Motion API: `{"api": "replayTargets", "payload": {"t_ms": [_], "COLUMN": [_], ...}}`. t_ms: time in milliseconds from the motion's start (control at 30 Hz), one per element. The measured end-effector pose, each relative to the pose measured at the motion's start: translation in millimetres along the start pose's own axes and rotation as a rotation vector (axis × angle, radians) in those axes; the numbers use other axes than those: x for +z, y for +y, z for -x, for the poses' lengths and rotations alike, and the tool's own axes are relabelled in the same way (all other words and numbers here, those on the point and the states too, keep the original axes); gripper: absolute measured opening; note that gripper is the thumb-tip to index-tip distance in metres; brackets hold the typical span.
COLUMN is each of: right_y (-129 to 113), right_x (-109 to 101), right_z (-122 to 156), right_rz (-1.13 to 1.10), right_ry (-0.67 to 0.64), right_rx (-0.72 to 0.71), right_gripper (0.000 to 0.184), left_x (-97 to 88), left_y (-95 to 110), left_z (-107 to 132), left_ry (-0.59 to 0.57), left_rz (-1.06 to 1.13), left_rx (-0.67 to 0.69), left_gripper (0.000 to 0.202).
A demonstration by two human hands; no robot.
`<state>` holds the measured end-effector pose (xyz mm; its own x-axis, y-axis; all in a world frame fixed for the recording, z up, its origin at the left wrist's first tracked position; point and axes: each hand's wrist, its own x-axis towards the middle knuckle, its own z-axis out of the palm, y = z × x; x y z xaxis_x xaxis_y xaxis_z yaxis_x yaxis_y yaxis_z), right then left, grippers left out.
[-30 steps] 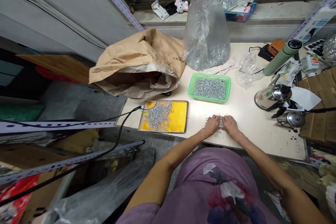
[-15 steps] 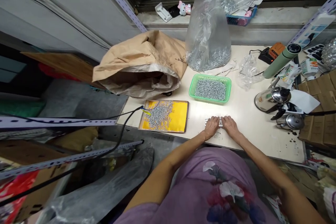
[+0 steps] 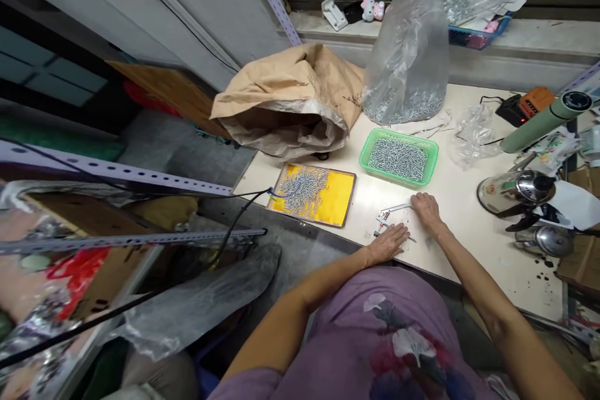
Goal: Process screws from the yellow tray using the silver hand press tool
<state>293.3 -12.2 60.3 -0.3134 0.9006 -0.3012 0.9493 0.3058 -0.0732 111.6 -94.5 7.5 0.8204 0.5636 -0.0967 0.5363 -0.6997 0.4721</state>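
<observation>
My left hand (image 3: 388, 244) lies on the table with its fingers stretched out and slightly spread. It rests over a thin metal strip (image 3: 412, 239), whose tip shows past the fingers. Just to the right and farther back, my right hand (image 3: 425, 209) has its fingertips closed on the end of a slim flat metal piece (image 3: 397, 207). Small metal parts (image 3: 382, 219) lie between the hands; their exact kind is too small to tell. Left of them is a yellow-lined tray (image 3: 338, 197) heaped with small screws (image 3: 304, 189).
Beyond the hands stands a green basket (image 3: 434, 165) of screws. Behind it are a clear bag (image 3: 407, 56) of screws and an open brown paper sack (image 3: 290, 87). Metal pots (image 3: 513, 190), a green flask (image 3: 546, 122) and an orange charger (image 3: 537, 102) stand at the right.
The hands were side by side on one metal piece. My right hand has moved outward and back, the left nearer the table's front edge; separate metal parts now show between them. The view has turned left.
</observation>
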Motion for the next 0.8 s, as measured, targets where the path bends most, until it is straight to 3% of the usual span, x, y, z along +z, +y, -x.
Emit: {"api": "replayTargets", "payload": {"t_ms": [67,167,233,333,467,533,633,800], "right_y": [-14.7,-45.4,-64.4,-81.8,-81.2,-75.5,-70.6,-77.2], "right_x": [-5.3,-2.9,6.5,29.1,60.1,69.0,70.9,59.1], "right_z": [-1.4,2.0,3.1,1.1,-1.5,-1.2,-0.1,4.8], "right_rz": [0.006,-0.029,-0.032,-0.007,-0.092,-0.216,-0.338,-0.213], "right_ry": [0.004,-0.03,-0.043,-0.012,0.081,0.12,0.182,0.299], "right_rx": [-0.09,-0.415,-0.591,-0.702,-0.713,-0.679,-0.637,-0.676], "right_gripper": [0.025,0.024,0.024,0.029,0.04,0.04,0.038,0.044], "left_x": [-2.1,-4.5,-8.7,-24.1,-56.8,-71.2,-84.7,-90.6], "left_y": [1.6,2.3,-3.1,-26.4,-76.9,-100.7,-125.3,-141.2], "left_z": [5.5,26.2,47.0,79.4,107.8,113.3,113.7,108.2], "left_ry": [0.004,0.028,0.062,0.187,0.447,0.508,0.463,0.273], "left_rz": [0.014,0.035,0.026,-0.028,-0.121,-0.126,-0.093,-0.109], "left_rx": [0.036,0.119,0.097,-0.155,-0.778,-1.013,-1.162,-1.231], "left_gripper": [0.052,0.035,0.027,0.026,0.023,0.02,0.017,0.023]}}
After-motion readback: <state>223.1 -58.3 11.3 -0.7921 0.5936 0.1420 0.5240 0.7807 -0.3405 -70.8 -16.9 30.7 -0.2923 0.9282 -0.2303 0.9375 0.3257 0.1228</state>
